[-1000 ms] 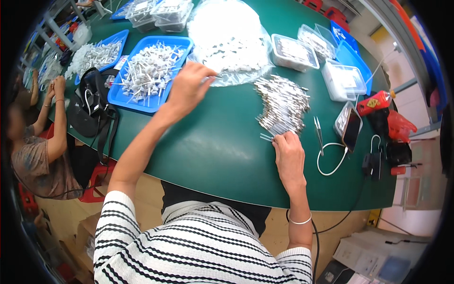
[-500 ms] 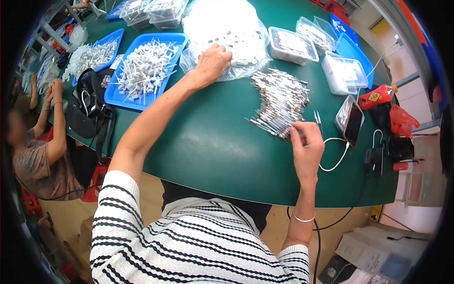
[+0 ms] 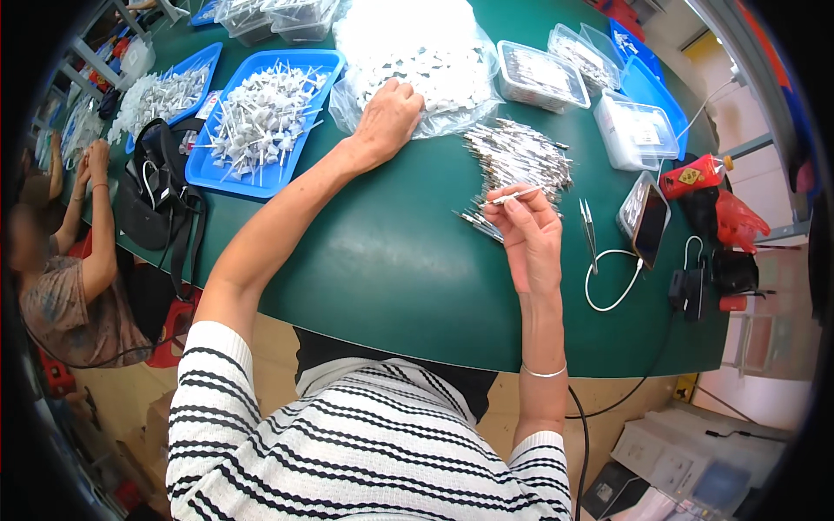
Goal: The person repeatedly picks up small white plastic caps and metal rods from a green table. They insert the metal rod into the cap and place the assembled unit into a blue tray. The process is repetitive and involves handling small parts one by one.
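Observation:
Pinched between the thumb and fingers of my right hand is a thin white rod with a metallic tip, raised over the near end of a pile of similar rods on the table. My left hand reaches to the near edge of a clear plastic bag full of small white pieces. Its fingers are curled down among the pieces, and their tips are hidden, so what they grip cannot be made out.
On the green table a blue tray of white stemmed parts stands left, beside a black bag. Clear boxes, tweezers, a phone with a white cable and a red bottle are right. Another person sits left.
My right hand has lifted a rod off the pile, moved slightly left and turned palm up. My left hand stays at the bag, its fingers a little more curled.

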`<move>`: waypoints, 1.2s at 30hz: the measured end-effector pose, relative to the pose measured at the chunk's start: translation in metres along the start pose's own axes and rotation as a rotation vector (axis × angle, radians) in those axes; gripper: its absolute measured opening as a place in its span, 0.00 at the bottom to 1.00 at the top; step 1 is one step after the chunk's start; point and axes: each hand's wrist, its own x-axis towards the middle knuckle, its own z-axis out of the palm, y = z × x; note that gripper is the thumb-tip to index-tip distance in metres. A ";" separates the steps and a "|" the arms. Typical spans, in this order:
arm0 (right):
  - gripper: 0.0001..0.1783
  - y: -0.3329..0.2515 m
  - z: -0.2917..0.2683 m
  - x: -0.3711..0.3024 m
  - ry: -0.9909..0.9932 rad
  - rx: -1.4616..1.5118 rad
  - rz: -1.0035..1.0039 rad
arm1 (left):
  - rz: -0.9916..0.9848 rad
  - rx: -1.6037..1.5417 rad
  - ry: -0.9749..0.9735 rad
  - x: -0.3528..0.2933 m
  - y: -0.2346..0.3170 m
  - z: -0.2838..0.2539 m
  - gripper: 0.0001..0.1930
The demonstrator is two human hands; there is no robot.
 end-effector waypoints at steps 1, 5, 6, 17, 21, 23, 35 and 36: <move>0.06 0.002 0.000 0.000 0.004 0.032 0.016 | 0.022 -0.019 0.059 -0.001 0.000 -0.003 0.07; 0.08 0.008 -0.003 -0.001 0.036 0.119 0.068 | -0.075 -0.310 0.168 -0.009 0.022 -0.033 0.07; 0.08 0.009 -0.004 -0.002 0.042 0.132 0.077 | -0.148 -0.432 0.164 -0.017 0.036 -0.046 0.07; 0.09 0.020 0.014 -0.011 -0.006 0.067 0.073 | -0.600 -1.497 -0.339 -0.085 0.100 -0.060 0.10; 0.08 0.026 0.023 -0.012 -0.036 -0.035 -0.014 | -0.626 -1.581 -0.352 -0.088 0.095 -0.057 0.13; 0.08 0.028 0.025 -0.015 -0.020 -0.072 -0.046 | -0.636 -1.598 -0.337 -0.089 0.094 -0.057 0.15; 0.06 0.031 0.028 -0.015 -0.009 -0.057 -0.075 | -0.817 -1.876 -0.405 -0.087 0.091 -0.057 0.15; 0.06 0.031 0.028 -0.015 -0.007 -0.048 -0.078 | -0.846 -1.909 -0.416 -0.087 0.090 -0.055 0.15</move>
